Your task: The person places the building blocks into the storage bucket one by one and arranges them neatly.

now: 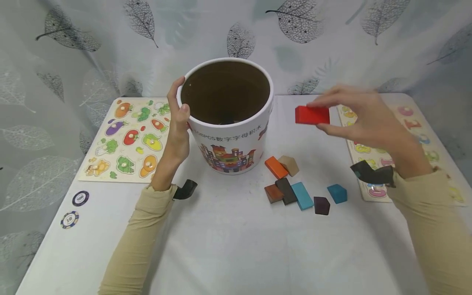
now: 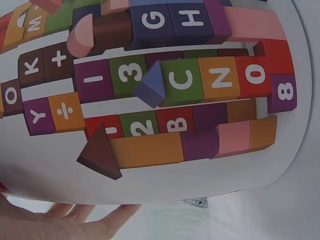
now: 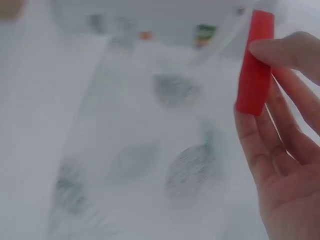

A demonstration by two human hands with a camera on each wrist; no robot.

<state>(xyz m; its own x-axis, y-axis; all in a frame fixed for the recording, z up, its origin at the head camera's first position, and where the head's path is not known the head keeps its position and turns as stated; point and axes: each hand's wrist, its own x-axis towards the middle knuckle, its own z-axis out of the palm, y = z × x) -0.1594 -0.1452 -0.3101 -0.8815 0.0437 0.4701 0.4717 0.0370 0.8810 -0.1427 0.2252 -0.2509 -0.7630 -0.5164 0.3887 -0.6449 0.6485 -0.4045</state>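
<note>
A white bucket (image 1: 230, 127) with printed toy-block pictures stands upright at the back of the table. My left hand (image 1: 178, 119) grips its rim on the left side, thumb outside; the left wrist view shows the printed wall close up and part of the left hand (image 2: 65, 220). To the right of the bucket, my right hand (image 1: 357, 114) pinches a red rectangular block (image 1: 312, 115) in the air between thumb and fingers. The right wrist view shows the red block (image 3: 256, 65) under the thumb. The inside of the bucket is dark, and its bottom is hard to make out.
Several blocks lie in front of the bucket: orange (image 1: 276, 167), beige (image 1: 289, 165), brown (image 1: 274, 193), black (image 1: 286, 191), light blue (image 1: 302, 196), dark purple (image 1: 322, 205) and teal (image 1: 337, 193). Puzzle boards flank the bucket, vegetables (image 1: 121, 151) left, numbers (image 1: 372, 188) right. Two chips (image 1: 80, 198) lie left.
</note>
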